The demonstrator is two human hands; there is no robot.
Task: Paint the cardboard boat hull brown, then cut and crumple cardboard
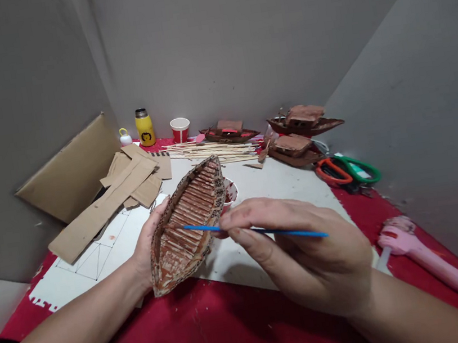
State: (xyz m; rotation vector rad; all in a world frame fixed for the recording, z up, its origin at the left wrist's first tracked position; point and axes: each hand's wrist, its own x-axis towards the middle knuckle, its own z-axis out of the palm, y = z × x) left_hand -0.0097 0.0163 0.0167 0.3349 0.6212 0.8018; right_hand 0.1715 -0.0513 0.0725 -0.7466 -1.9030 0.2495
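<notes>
My left hand (149,251) grips a cardboard model boat hull (189,222) from its left side, holding it tilted above the table. The hull's ribbed inside is painted brown. My right hand (304,252) pinches a thin blue paintbrush (258,230), whose tip reaches into the middle of the hull. A small paint bowl (230,191) sits just behind the hull, partly hidden.
Red-covered table (242,328) with a white sheet (265,183). Cardboard pieces (101,203) lie left; wooden sticks (209,151), a yellow bottle (145,127), a red cup (180,128) and finished brown boats (299,127) stand at the back. Scissors (346,171) and a pink glue gun (428,257) lie right.
</notes>
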